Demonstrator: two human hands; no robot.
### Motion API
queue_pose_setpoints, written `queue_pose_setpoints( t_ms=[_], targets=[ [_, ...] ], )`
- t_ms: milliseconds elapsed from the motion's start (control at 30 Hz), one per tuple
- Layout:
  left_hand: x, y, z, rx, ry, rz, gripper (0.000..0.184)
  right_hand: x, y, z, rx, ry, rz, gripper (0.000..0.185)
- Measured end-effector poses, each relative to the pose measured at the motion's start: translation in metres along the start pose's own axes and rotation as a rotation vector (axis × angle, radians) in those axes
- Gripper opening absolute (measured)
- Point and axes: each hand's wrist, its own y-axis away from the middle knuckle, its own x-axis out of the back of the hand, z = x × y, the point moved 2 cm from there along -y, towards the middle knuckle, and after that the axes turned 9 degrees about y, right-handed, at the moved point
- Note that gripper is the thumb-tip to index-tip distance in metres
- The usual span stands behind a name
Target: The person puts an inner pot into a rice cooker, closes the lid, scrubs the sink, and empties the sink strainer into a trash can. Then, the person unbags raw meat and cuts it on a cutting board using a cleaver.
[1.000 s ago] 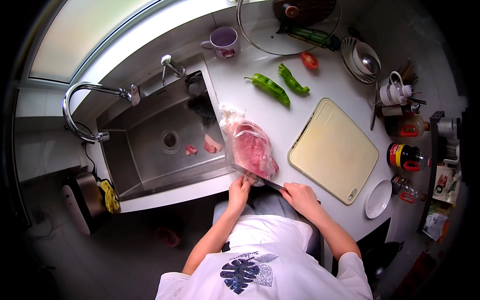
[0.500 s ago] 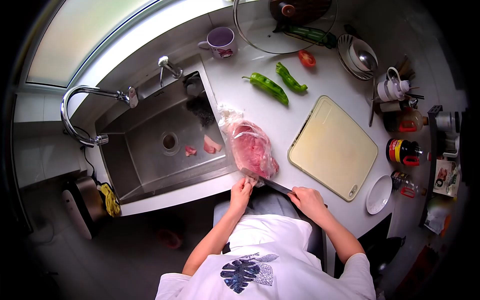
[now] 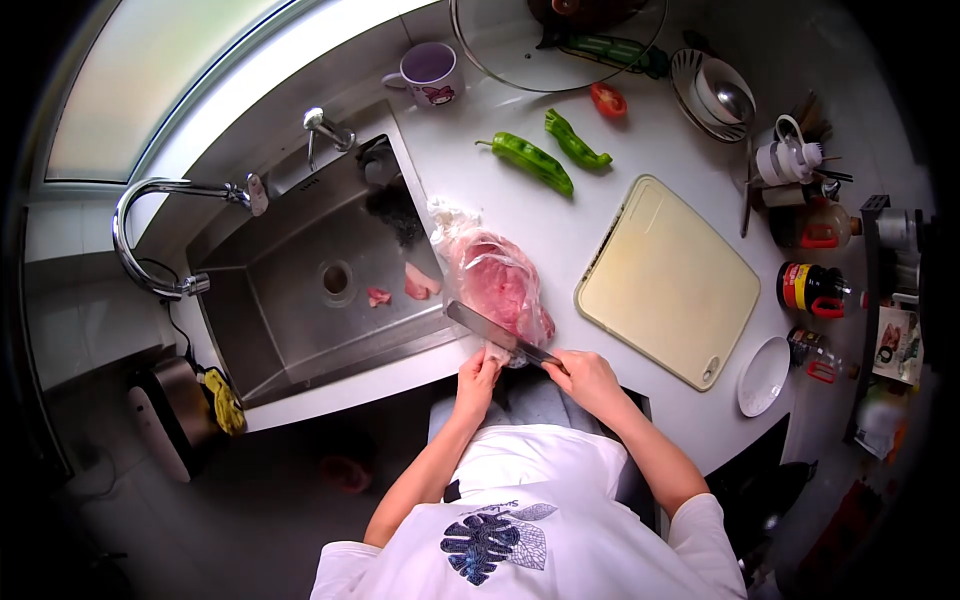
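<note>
A large piece of raw meat [image 3: 497,282] lies on an opened clear plastic bag on the counter, beside the sink. My right hand [image 3: 590,382] is closed round the handle of a kitchen knife [image 3: 484,326]. Its blade points up and left, across the near end of the meat. At that near end, my left hand [image 3: 479,374] pinches a pale flap of the meat just below the blade. The exact spot where the edge meets the meat is hidden under the blade.
To the left is a steel sink [image 3: 270,345] with two meat scraps [image 3: 422,281] in it. A cutting board [image 3: 670,285] lies to the right. Green peppers [image 3: 530,163], a tomato half [image 3: 607,100], a mug [image 3: 430,75] and a glass lid [image 3: 560,85] are behind. A white plate [image 3: 763,377] sits far right.
The knife has slid forward and left, so more of its blade shows over the meat. My right hand has moved left with it, while my left hand keeps its pinch.
</note>
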Motion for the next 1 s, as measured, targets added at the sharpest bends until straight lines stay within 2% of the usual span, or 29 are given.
queue_pose_setpoints(
  t_ms=[33,100,200,267,333,533,600,633,767,800,833,1000],
  targets=[
    [0.003,0.000,0.000,0.059,0.047,0.016,0.017,0.005,0.005,0.002,-0.001,-0.003,0.003,0.021],
    [0.004,0.000,0.001,0.120,0.100,0.027,0.016,0.019,0.028,0.018,-0.112,0.025,-0.146,0.021],
    [0.002,0.000,0.006,0.157,0.151,-0.015,0.017,0.014,0.044,0.036,-0.111,-0.091,-0.119,0.020],
    [0.004,-0.003,0.000,0.150,0.106,-0.115,0.018,0.006,0.017,0.019,-0.080,-0.121,-0.097,0.020],
    [0.009,-0.001,-0.002,0.137,0.073,-0.128,0.020,0.004,0.003,0.010,-0.047,-0.158,-0.073,0.019],
    [0.013,-0.001,0.007,0.138,0.126,-0.067,0.021,0.026,0.036,0.032,-0.064,-0.021,-0.149,0.020],
    [0.012,0.001,0.001,0.153,-0.012,-0.181,0.022,0.016,0.031,0.026,-0.067,-0.025,-0.127,0.021],
    [0.002,0.004,0.010,0.061,-0.020,-0.177,0.023,0.012,0.016,0.014,-0.064,-0.041,-0.097,0.021],
    [0.009,0.006,0.016,0.053,-0.056,-0.163,0.022,-0.003,-0.004,0.001,-0.028,-0.118,-0.049,0.021],
    [0.012,0.006,0.015,0.108,-0.003,-0.104,0.019,-0.002,-0.001,0.005,-0.038,-0.127,-0.056,0.021],
    [0.013,0.005,0.016,0.161,0.054,-0.046,0.017,0.006,0.010,0.012,-0.092,-0.087,-0.116,0.022],
    [0.013,0.017,0.031,0.167,-0.054,0.035,0.014,0.039,0.046,0.018,-0.238,-0.084,-0.059,0.026]
  ],
)
